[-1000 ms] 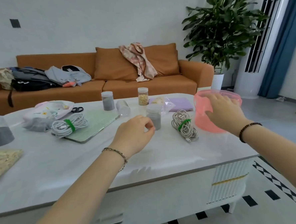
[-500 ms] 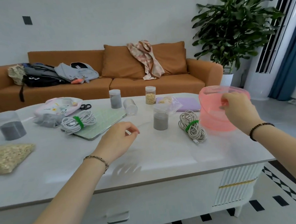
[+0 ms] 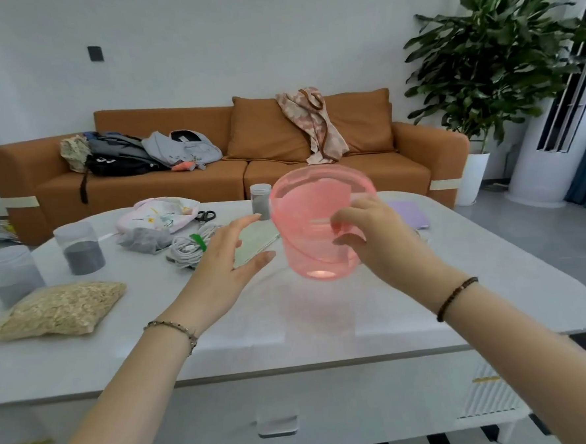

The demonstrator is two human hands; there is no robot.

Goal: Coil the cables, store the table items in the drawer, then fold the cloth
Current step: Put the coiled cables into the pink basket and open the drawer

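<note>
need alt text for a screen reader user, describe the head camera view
A person's right hand holds a translucent pink tub above a white table, while the open left hand hovers beside it. On the table lie a tied white cable coil, jars of grey powder and a bag of grains.

Bright, even daylight; soft sheen on the table (image 3: 325, 322); wide-angle bending at edges; slight blur.

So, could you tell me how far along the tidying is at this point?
Done: the white cable coil lies bundled with a green tie. In hand: the right hand grips the translucent pink plastic tub above the white table, the open left hand beside it. Left: the drawer is closed, and the grey-powder jars, the clear bag of grain and the purple cloth wait on the tabletop.
</note>
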